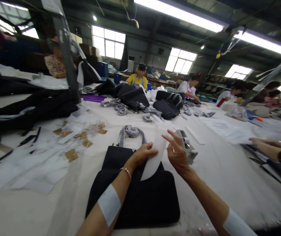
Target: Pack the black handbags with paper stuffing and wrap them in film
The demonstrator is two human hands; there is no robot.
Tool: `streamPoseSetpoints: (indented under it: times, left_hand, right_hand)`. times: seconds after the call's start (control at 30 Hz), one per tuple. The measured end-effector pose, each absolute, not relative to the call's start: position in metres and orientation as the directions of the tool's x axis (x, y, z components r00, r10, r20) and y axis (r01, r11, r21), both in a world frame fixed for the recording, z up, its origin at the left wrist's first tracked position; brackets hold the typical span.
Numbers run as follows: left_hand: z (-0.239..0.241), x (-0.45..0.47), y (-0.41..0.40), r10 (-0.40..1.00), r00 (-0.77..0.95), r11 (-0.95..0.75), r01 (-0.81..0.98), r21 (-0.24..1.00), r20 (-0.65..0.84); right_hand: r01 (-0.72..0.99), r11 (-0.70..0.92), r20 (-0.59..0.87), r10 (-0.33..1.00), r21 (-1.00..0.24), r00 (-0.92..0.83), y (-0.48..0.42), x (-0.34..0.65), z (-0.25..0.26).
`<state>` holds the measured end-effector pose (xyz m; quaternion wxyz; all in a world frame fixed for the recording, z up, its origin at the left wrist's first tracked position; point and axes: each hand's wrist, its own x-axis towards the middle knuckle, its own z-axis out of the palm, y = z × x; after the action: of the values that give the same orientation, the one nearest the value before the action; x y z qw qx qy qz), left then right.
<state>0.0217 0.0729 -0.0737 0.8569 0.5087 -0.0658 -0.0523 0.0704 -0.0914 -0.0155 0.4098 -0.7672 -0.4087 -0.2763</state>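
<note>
A black bag [145, 203] lies flat on the white table in front of me, its grey-wrapped strap [122, 136] coiled beyond its top edge. My left hand [144, 154] is closed on a thin white sheet [152, 162], thumb on its near face, holding it tilted above the bag. Close to the sheet's upper right edge is my right hand [177, 152], its fingers bent and apart. Whether a fingertip touches the sheet or pinches something small, I cannot make out. Just behind that hand stands a grey tape dispenser [191, 155], partly hidden.
Loose white sheets [39, 164] and brown paper pieces [71, 154] litter the left side. Black fabric [32, 105] is heaped beyond them. More black bags [132, 95] with wrapped straps lie across the table. A co-worker's hands [263, 144] work at the right; other people sit farther back.
</note>
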Motion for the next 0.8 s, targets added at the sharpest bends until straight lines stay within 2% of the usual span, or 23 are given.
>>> streamPoseSetpoints:
  times: [0.07, 0.1, 0.17, 0.27, 0.37, 0.47, 0.57, 0.63, 0.73, 0.8]
  left_hand:
    - [-0.066, 0.017, 0.074, -0.027, 0.993, 0.455, -0.091, 0.886, 0.116]
    - [-0.062, 0.013, 0.075, 0.029, 0.988, 0.418, -0.150, 0.896, 0.152]
    - [-0.052, -0.001, 0.080, 0.095, 0.972, 0.303, -0.232, 0.924, 0.213]
    - [-0.040, -0.037, 0.088, 0.107, 0.958, 0.164, -0.281, 0.946, 0.266]
    - [-0.032, -0.087, 0.101, 0.122, 0.952, 0.161, -0.298, 0.941, 0.280]
    - [-0.032, -0.137, 0.126, 0.242, 0.946, 0.142, -0.253, 0.957, 0.215]
    - [-0.044, -0.176, 0.163, 0.497, 0.860, 0.107, -0.192, 0.976, 0.115]
    - [-0.057, -0.193, 0.187, 0.666, 0.745, 0.099, -0.143, 0.985, 0.041]
    - [-0.079, -0.202, 0.215, 0.811, 0.584, 0.070, -0.079, 0.994, -0.010]
    - [-0.091, -0.197, 0.224, 0.887, 0.462, 0.063, -0.083, 0.995, -0.018]
  right_hand:
    - [0.738, -0.222, 0.682, 0.284, -0.637, 0.674, -0.086, 0.063, -0.013]
    - [0.637, -0.138, 0.592, 0.265, -0.758, 0.761, -0.083, 0.060, -0.013]
    - [0.407, 0.000, 0.383, 0.343, -0.913, 0.858, -0.076, 0.052, -0.013]
    - [0.228, 0.068, 0.230, 0.519, -0.971, 0.823, -0.062, 0.034, -0.010]
    - [0.158, 0.129, 0.204, 0.645, -0.979, 0.737, -0.040, 0.010, -0.006]
    - [0.111, 0.126, 0.168, 0.788, -0.986, 0.592, -0.011, -0.011, -0.007]
    - [0.193, 0.060, 0.147, 0.866, -0.979, 0.477, 0.023, -0.023, -0.019]
    - [0.362, 0.011, 0.182, 0.878, -0.932, 0.442, 0.048, -0.025, -0.033]
    - [0.720, -0.078, 0.229, 0.919, -0.690, 0.319, 0.082, -0.019, -0.053]
    - [0.855, -0.100, 0.199, 0.953, -0.509, 0.230, 0.099, -0.012, -0.064]
